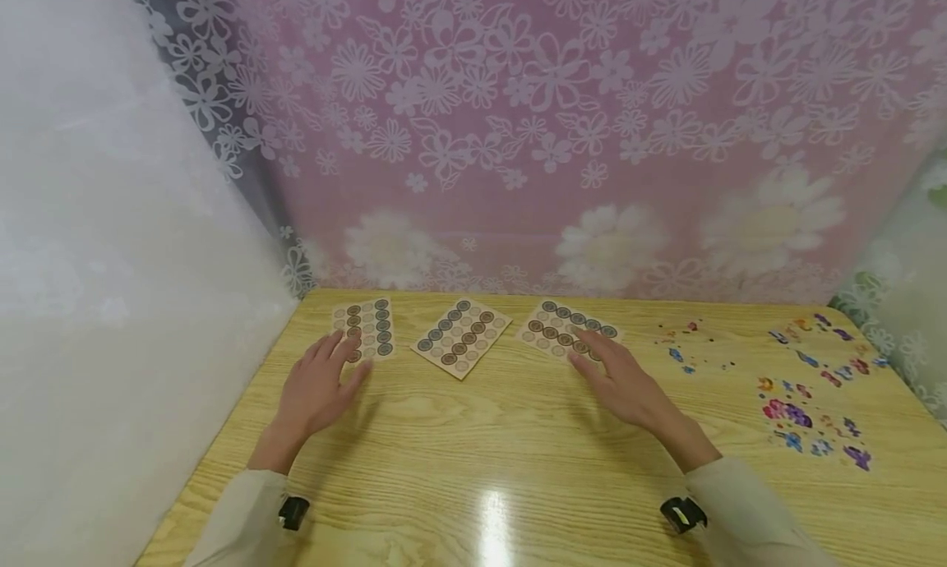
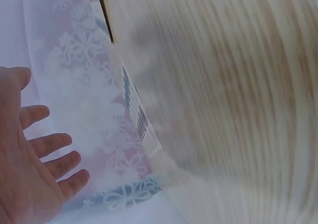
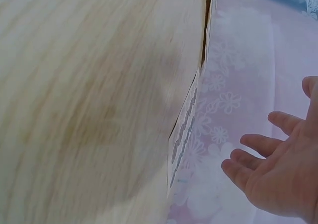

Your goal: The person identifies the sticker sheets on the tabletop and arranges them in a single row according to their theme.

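Three tan cards printed with rows of dark and pale circles lie along the table's far side: a left card (image 1: pixel 383 327), a middle card (image 1: pixel 460 338) and a right card (image 1: pixel 564 322). My left hand (image 1: pixel 312 390) is over the near side of the left card, covering part of it, fingers spread and holding nothing. Over the right card's near corner is my right hand (image 1: pixel 627 388), fingers extended and also holding nothing. Both wrist views show the hands raised off the table. The left card (image 2: pixel 139 117) and right card (image 3: pixel 184 129) appear there edge-on.
Colourful small flower and butterfly shapes (image 1: pixel 795 415) are scattered on the right of the wooden table (image 1: pixel 444 444), with more tiny pieces (image 1: pixel 676 355) nearer the right card. A pink flowered curtain (image 1: pixel 518 164) hangs behind the table; a white sheet (image 1: pixel 111 263) hangs at left.
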### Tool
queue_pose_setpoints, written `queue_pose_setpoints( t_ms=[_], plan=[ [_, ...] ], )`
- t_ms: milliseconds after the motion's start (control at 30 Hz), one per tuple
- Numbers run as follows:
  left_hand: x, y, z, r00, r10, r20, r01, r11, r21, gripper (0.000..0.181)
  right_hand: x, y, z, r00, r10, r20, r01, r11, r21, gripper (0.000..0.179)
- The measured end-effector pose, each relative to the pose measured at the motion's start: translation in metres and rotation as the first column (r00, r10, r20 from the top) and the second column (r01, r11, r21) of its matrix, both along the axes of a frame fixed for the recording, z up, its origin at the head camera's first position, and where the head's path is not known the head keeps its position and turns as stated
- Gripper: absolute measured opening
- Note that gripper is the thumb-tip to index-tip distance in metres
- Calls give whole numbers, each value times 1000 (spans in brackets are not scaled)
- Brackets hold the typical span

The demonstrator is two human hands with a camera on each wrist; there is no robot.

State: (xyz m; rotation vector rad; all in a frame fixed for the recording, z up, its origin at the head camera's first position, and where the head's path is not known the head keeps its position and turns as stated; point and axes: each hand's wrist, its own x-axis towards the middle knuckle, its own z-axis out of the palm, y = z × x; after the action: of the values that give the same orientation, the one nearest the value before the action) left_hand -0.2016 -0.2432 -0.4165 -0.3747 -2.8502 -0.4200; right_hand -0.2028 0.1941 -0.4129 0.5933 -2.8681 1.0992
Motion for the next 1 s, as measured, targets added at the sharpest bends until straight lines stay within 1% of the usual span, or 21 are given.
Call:
queue_pose_setpoints(
  t_ms=[100, 267, 433, 567, 700, 833, 933, 1000],
  plan=[
    [-2, -6, 2, 1000, 14, 5, -14, 1000, 13, 55, -5, -6, 2, 1000, 15, 10, -15, 999, -35, 57],
    [-5, -14, 7, 998, 31, 54, -35, 997, 74, 60, -12, -17, 6, 998, 31, 52, -25, 993, -113, 58],
    [-10, -23, 12, 993, 42, 108, -60, 983, 175, 63, -18, -29, 10, 994, 18, 105, -1, 987, -159, 57],
    [-13, -32, 16, 988, 54, 144, -87, 969, 233, 62, -24, -37, 13, 992, 23, 120, 1, 982, -191, 57],
    [-15, -40, 19, 984, 58, 171, -107, 951, 292, 64, -31, -45, 14, 991, 28, 131, 1, 977, -214, 60],
    [-19, -49, 21, 976, 64, 206, -137, 921, 364, 66, -37, -53, 15, 987, 48, 156, -6, 966, -257, 64],
    [-21, -56, 21, 970, 65, 235, -162, 892, 421, 68, -43, -59, 15, 981, 88, 175, -29, 948, -318, 64],
    [-23, -61, 20, 965, 66, 255, -179, 874, 451, 68, -47, -64, 14, 972, 116, 202, -34, 929, -368, 63]
  ],
)
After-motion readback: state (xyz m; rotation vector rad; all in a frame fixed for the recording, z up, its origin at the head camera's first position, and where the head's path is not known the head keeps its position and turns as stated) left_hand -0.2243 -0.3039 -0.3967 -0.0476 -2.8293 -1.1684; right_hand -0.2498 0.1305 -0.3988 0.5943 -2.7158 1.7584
